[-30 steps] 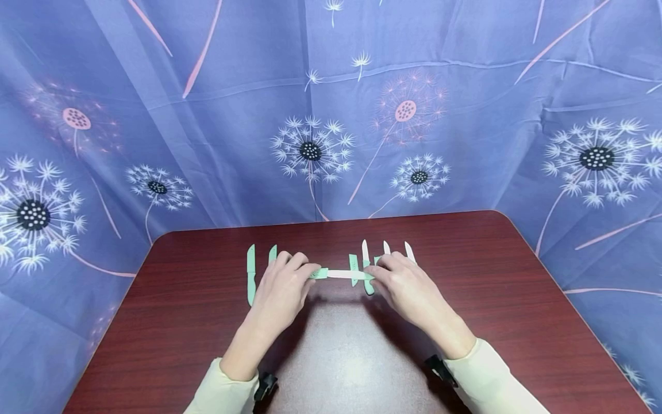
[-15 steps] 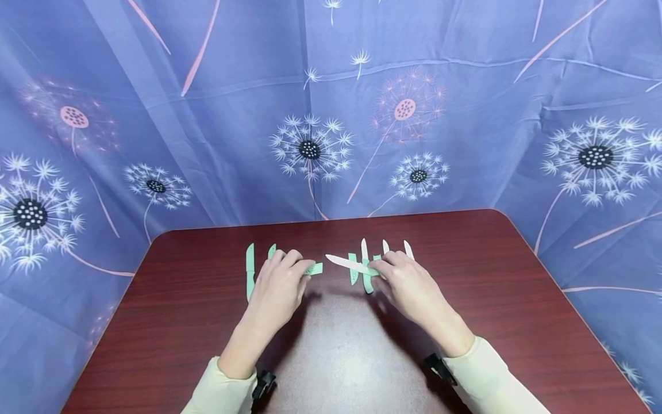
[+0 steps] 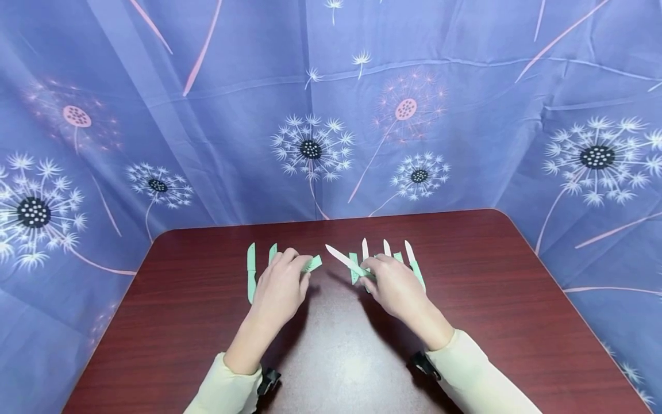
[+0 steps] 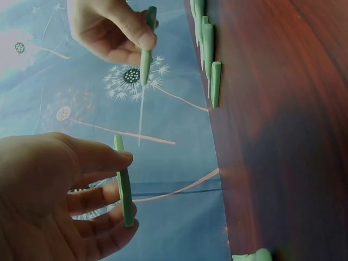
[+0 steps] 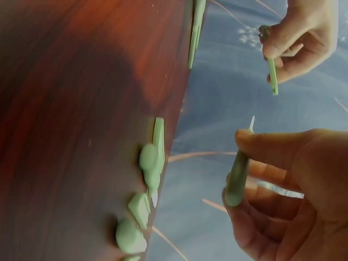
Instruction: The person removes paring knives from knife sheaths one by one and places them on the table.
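In the head view my left hand [image 3: 281, 284] pinches a pale green knife sheath [image 3: 313, 264] between thumb and fingers. My right hand [image 3: 395, 290] holds a paring knife [image 3: 338, 255] by its green handle, white blade bare and angled up to the left. Blade and sheath are apart, with a small gap between them. The left wrist view shows the sheath [image 4: 125, 190] held edge-on, thumb on one side and fingers on the other. In the right wrist view the knife handle [image 5: 237, 179] lies between thumb and curled fingers. Both things are above the table.
Below my right hand lie a loose green sheath [image 3: 354, 275] and several bare-bladed knives, one knife [image 3: 415, 267] at the far right. Another sheath [image 3: 398, 256] sits between them. To the left lie a sheathed knife [image 3: 251, 270] and a partly hidden one [image 3: 273, 252]. A patterned curtain [image 3: 233, 144] hangs behind the table.
A second ago the blade lay level, its tip at the sheath's mouth. They have since separated; the blade now tilts up leftward, the sheath's open end has risen, and my right hand has shifted slightly left.
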### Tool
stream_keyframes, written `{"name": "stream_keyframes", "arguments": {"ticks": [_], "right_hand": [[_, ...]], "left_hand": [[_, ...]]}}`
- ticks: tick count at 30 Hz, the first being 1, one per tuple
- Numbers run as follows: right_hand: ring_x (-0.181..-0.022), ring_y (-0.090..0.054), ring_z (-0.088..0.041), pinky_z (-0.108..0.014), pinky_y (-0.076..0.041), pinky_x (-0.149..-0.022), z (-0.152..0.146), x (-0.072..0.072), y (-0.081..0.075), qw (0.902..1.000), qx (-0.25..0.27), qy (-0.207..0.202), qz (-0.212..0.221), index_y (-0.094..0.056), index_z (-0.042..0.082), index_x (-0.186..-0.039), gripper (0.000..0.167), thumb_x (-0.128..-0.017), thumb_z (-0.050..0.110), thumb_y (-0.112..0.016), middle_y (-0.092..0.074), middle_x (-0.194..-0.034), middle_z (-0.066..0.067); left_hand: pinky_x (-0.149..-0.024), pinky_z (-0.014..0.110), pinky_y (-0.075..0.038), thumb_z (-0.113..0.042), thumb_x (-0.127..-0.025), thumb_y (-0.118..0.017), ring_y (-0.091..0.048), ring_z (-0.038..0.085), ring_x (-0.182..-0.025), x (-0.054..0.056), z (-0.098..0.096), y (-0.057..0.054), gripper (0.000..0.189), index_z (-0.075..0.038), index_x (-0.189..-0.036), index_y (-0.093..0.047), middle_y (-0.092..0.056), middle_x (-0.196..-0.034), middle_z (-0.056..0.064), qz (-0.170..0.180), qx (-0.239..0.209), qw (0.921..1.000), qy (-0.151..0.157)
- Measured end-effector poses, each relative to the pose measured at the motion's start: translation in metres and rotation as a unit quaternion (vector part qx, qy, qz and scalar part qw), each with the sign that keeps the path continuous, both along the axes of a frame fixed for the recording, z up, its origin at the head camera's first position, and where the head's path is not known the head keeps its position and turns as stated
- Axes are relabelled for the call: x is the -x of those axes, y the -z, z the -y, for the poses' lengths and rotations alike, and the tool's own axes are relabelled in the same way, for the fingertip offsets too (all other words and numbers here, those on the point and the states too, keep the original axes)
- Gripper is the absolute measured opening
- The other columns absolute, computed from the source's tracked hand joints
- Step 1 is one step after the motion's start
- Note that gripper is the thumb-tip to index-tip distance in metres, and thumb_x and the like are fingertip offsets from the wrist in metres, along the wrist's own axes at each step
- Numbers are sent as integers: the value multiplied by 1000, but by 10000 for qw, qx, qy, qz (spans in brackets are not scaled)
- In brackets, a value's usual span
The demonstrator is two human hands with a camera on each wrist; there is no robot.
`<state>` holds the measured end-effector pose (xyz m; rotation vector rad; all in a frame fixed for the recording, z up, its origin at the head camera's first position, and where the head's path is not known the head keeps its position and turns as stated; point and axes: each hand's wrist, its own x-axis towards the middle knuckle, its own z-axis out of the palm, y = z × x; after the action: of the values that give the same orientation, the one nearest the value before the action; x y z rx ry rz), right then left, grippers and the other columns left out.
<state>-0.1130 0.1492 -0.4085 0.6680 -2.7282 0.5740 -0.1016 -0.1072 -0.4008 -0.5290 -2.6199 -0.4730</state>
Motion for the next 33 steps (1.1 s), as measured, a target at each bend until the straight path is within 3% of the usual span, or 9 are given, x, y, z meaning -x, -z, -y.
{"name": "stream_keyframes", "arguments": {"ticks": [9,15,21,27,33], "right_hand": [[-78,-66,-21,-43,-55,-69,23,10,1,9956,-23,528,779,-74,12,-97,17,-90,22,-86,-66,-85,0],[-76,-71,-25,-43,-57,-66,38,19,5,9887,-5,869,1221,-75,7,-105,23,-92,23,-85,-73,-87,-5],[-67,-67,-25,-42,-53,-60,53,25,6,9826,-17,1034,1545,-66,8,-96,22,-95,23,-82,-62,-72,-1],[-64,-70,-31,-42,-56,-56,68,29,14,9803,-140,1207,1554,-62,0,-110,33,-95,22,-82,-66,-75,-10],[-76,-75,-37,-47,-60,-64,75,31,19,9834,-244,1174,1360,-63,-1,-111,33,-94,20,-83,-74,-90,-17]], "left_hand": [[-67,43,-58,-12,-93,-83,-68,28,-93,8,-11,-2,32,-7,-123,-75,-66,-106,7,1114,-457,9912,-547],[-77,42,-59,-14,-94,-83,-69,28,-90,19,-21,1,34,-1,-124,-73,-66,-103,11,1499,-498,9847,-737],[-86,46,-60,-15,-96,-81,-72,36,-104,35,-30,9,42,3,-132,-67,-69,-114,18,1906,-669,9744,-984],[-69,44,-59,-14,-97,-79,-73,36,-93,47,-41,18,40,3,-128,-61,-68,-107,18,2338,-901,9601,-1239],[-62,43,-56,-14,-98,-78,-73,36,-88,55,-46,28,43,4,-129,-55,-68,-101,16,2614,-958,9497,-1433]]}}
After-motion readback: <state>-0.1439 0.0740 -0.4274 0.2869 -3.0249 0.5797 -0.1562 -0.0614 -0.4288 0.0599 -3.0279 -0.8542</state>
